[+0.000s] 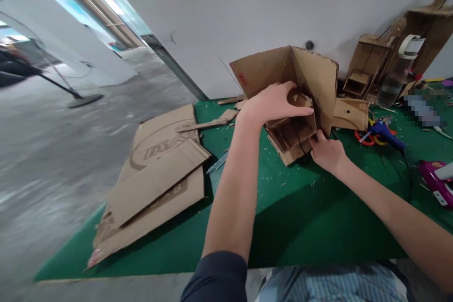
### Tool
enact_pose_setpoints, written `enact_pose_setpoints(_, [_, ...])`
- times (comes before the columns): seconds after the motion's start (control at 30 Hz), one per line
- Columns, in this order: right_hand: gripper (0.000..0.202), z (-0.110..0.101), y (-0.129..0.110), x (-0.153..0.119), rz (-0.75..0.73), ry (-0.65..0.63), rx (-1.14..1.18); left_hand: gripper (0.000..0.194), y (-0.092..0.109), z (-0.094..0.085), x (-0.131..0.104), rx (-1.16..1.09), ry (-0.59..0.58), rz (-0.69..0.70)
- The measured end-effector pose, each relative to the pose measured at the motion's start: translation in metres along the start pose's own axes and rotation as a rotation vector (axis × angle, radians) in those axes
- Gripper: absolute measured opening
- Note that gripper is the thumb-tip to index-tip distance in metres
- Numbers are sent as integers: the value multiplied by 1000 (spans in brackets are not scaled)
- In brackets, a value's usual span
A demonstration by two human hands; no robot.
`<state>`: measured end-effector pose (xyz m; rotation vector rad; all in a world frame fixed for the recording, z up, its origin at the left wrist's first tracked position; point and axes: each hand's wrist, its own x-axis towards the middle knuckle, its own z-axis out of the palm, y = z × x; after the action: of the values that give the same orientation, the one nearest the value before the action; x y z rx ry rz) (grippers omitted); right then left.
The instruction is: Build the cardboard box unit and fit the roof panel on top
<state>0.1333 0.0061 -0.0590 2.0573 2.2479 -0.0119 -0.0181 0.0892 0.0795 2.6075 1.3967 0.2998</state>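
Note:
A small cardboard box with an open front compartment stands tilted on the green table, a dark cord running across its front. Two tall cardboard panels meet at a corner behind it. My left hand spans the top of the box, thumb stretched to its right edge and fingers over the far side, partly hidden. Low on the right, my right hand pinches the box's bottom corner with its fingers curled; the fingertips are partly hidden behind the cardboard.
Flat cardboard sheets lie at the table's left, with cardboard strips beside them. On the right are scissors, a blue glue gun, a clear bottle, a purple device and another cardboard structure. A white wall stands behind.

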Motion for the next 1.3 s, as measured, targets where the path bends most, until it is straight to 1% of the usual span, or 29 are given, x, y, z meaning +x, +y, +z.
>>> enact_pose_setpoints(0.2, [52,5,1,3,2,-15,-19,90,0,0,1,3,13,18])
enact_pose_setpoints(0.3, [52,10,2,-1,-2,53,-26,89,2,-1,0,3,3,5])
enact_pose_setpoints(0.4, [50,12,2,-5,-7,100,-28,92,3,-1,-1,5,3,-2])
enact_pose_setpoints(0.5, [49,13,1,-5,-9,100,-25,93,4,-1,-1,7,7,-6])
enact_pose_setpoints(0.73, [49,13,0,3,23,94,-5,85,9,-3,-3,29,-9,-11])
enact_pose_setpoints(0.83, [49,12,-1,6,18,88,-5,87,9,-3,-4,36,-9,-4])
enact_pose_setpoints(1.07, [52,11,-3,-1,7,56,-30,85,10,-3,-5,61,-11,32])
enact_pose_setpoints(1.3, [48,15,-2,-6,-30,122,-48,83,15,0,-4,49,-55,0])
